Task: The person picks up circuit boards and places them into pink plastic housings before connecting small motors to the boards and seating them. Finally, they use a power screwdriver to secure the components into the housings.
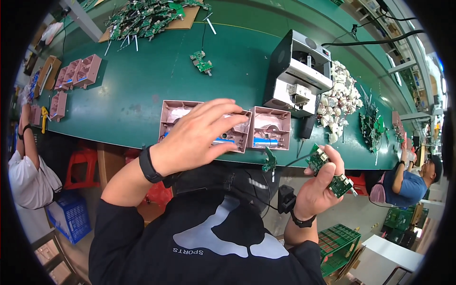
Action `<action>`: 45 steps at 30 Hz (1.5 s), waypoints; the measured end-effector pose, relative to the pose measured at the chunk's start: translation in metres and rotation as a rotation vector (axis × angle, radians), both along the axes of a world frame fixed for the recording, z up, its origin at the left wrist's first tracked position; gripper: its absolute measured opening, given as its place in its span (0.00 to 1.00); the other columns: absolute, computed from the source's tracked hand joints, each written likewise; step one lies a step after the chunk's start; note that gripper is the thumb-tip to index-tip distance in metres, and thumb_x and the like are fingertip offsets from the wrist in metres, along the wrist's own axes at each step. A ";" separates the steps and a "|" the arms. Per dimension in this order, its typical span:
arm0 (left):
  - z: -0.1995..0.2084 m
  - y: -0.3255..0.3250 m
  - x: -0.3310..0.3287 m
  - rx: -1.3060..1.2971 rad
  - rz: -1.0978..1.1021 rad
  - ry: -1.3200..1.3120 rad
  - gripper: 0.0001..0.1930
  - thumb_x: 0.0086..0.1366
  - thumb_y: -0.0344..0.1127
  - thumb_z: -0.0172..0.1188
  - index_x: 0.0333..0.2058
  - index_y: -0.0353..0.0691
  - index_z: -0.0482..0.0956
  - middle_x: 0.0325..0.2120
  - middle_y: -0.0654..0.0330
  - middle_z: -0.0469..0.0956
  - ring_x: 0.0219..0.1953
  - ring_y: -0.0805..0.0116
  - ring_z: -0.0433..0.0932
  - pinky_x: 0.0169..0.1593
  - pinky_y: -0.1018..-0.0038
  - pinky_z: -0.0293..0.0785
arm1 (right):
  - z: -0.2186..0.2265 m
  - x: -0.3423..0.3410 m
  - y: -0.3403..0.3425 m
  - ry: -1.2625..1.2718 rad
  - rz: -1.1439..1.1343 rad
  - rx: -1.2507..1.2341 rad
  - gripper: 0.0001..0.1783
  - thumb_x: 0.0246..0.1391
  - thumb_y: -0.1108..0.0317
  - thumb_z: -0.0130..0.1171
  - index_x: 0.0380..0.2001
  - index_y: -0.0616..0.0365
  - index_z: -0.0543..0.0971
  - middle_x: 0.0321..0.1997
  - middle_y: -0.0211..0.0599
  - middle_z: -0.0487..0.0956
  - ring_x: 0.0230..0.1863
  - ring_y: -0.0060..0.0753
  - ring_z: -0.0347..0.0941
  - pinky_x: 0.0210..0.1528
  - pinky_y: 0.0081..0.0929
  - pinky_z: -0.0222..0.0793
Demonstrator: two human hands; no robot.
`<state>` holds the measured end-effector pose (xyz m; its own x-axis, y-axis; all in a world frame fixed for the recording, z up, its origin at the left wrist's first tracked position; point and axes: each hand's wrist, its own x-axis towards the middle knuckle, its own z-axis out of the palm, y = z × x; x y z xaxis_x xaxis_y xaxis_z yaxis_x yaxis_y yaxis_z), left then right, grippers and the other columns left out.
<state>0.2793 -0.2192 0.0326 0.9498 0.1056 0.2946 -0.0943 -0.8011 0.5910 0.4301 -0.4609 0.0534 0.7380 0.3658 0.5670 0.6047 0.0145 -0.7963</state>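
Observation:
My right hand, off the table's front edge, pinches a green circuit board with silver connectors between thumb and fingers. A dark cable leads left from it to a smaller green board hanging by the table edge. My left hand is spread, palm down, over a pink plastic housing with blue cylindrical cells inside, hiding much of it; whether the fingertips touch it I cannot tell. Beside it on the right stands a second pink housing, with a blue cell along its near side.
A black and silver machine stands behind, right of the housings. White wired parts and green boards are heaped beyond it. More boards pile up far left, near other pink housings. Co-workers sit at both sides.

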 end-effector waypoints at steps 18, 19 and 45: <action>0.011 -0.009 0.004 0.185 0.087 0.050 0.54 0.41 0.38 0.79 0.70 0.40 0.63 0.57 0.46 0.71 0.60 0.44 0.71 0.65 0.54 0.67 | 0.032 0.013 0.049 -0.391 -0.073 -0.019 0.18 0.74 0.65 0.53 0.48 0.72 0.83 0.48 0.46 0.84 0.31 0.21 0.74 0.25 0.16 0.69; 0.017 -0.011 0.002 0.195 0.099 0.057 0.55 0.41 0.37 0.79 0.70 0.39 0.63 0.58 0.46 0.71 0.60 0.44 0.71 0.65 0.54 0.68 | 0.034 0.014 0.052 -0.440 -0.074 -0.045 0.18 0.74 0.65 0.53 0.48 0.72 0.83 0.48 0.47 0.84 0.32 0.21 0.74 0.25 0.16 0.69; 0.048 -0.024 -0.008 0.092 0.110 -0.053 0.45 0.41 0.38 0.80 0.59 0.38 0.68 0.57 0.45 0.71 0.58 0.42 0.72 0.63 0.53 0.66 | 0.034 0.008 0.055 -0.817 0.011 -0.071 0.13 0.68 0.71 0.59 0.48 0.71 0.83 0.47 0.52 0.83 0.31 0.33 0.80 0.32 0.23 0.79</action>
<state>0.2712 -0.2436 0.0805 0.9170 0.1782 0.3569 -0.0321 -0.8587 0.5114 0.4378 -0.4058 0.0872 0.0981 0.4257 0.8995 0.9946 -0.0101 -0.1036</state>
